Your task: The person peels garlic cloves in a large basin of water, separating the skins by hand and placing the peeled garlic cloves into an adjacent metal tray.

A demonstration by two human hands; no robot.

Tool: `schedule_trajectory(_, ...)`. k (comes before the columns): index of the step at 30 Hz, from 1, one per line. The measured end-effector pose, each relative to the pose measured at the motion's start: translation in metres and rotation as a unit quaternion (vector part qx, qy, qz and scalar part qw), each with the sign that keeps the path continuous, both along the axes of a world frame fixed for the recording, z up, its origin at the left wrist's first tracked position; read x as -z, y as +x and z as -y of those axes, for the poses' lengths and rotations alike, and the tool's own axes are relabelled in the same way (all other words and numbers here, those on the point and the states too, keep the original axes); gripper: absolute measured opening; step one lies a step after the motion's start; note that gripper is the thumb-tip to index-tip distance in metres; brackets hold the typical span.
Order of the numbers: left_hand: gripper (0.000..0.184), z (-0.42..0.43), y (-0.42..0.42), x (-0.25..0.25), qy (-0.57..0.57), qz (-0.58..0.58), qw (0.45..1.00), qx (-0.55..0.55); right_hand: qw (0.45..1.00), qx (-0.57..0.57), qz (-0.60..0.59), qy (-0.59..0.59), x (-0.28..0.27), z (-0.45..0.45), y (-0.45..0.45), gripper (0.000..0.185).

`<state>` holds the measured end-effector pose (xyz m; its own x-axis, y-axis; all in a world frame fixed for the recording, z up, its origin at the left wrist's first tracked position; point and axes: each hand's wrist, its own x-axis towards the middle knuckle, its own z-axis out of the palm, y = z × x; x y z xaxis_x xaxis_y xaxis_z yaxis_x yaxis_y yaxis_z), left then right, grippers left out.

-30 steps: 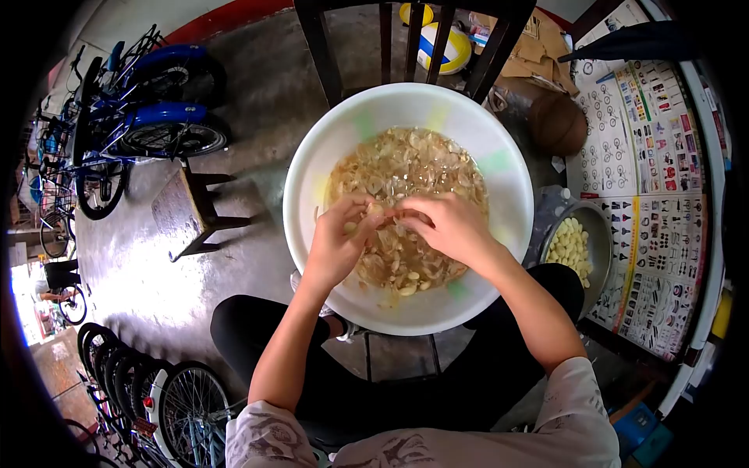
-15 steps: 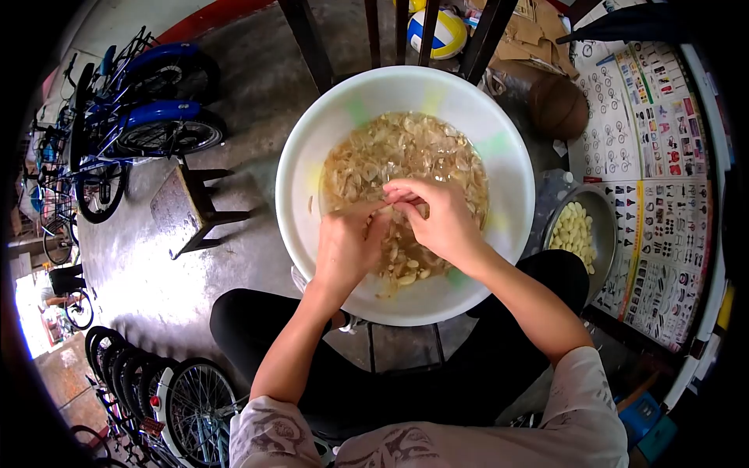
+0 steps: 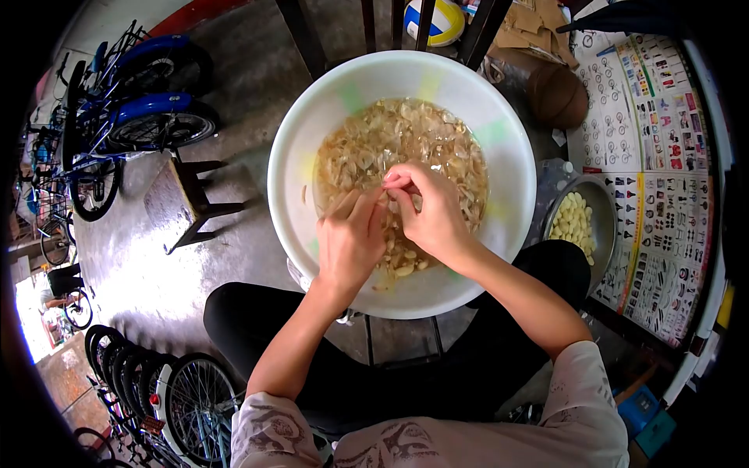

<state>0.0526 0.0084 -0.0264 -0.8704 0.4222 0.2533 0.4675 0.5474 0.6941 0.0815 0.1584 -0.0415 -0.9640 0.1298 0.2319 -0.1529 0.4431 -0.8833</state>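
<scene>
A wide white plastic basin (image 3: 290,168) sits between the person's knees, just in front of the dark slatted back of a chair (image 3: 300,39). Inside the basin, papery garlic skins (image 3: 406,125) float thickly in cloudy, brownish water, and loose pale garlic cloves (image 3: 403,269) gather toward the near side, below the hands. The left hand (image 3: 349,238) is over the basin with its back up, fingers bent and drawn together toward the tips. The right hand (image 3: 427,207) meets it there, thumb and forefinger brought close in a pinch; whatever lies between the fingertips is hidden or too small to tell, so I cannot say whether either hand grips a clove.

To the person's right, near the knee, a grey metal bowl (image 3: 605,226) holds a heap of peeled garlic cloves (image 3: 573,222). Beyond it lie printed sheets (image 3: 616,117) showing bicycles and small parts. A volleyball (image 3: 446,23) is behind the basin, while a low wooden stool (image 3: 173,203) and parked bicycles (image 3: 156,105) stand to the left
</scene>
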Motion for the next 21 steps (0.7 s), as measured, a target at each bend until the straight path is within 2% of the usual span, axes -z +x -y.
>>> schedule_trajectory(2,0.022,-0.001,0.001,0.000,-0.011,-0.030,0.999,0.007,0.995,0.028,0.024,-0.089,-0.001,0.004,0.003,0.022)
schedule_trajectory(9,0.037,-0.002,-0.004,0.000,-0.011,-0.154,0.987,0.053,0.974,0.089,0.075,-0.194,-0.005,0.011,0.006,0.016)
schedule_trajectory(11,0.039,-0.003,-0.007,-0.002,-0.017,-0.171,0.983,0.064,0.952,0.095,0.105,-0.272,-0.006,0.009,0.003,0.014)
schedule_trajectory(14,0.039,-0.001,-0.003,-0.007,-0.039,-0.146,0.986,0.064,0.935,0.101,0.142,-0.308,-0.012,0.009,0.008,0.014)
schedule_trajectory(21,0.040,-0.001,-0.011,-0.001,-0.024,-0.198,0.975,0.093,0.922,0.086,0.160,-0.341,-0.002,0.004,0.006,0.015)
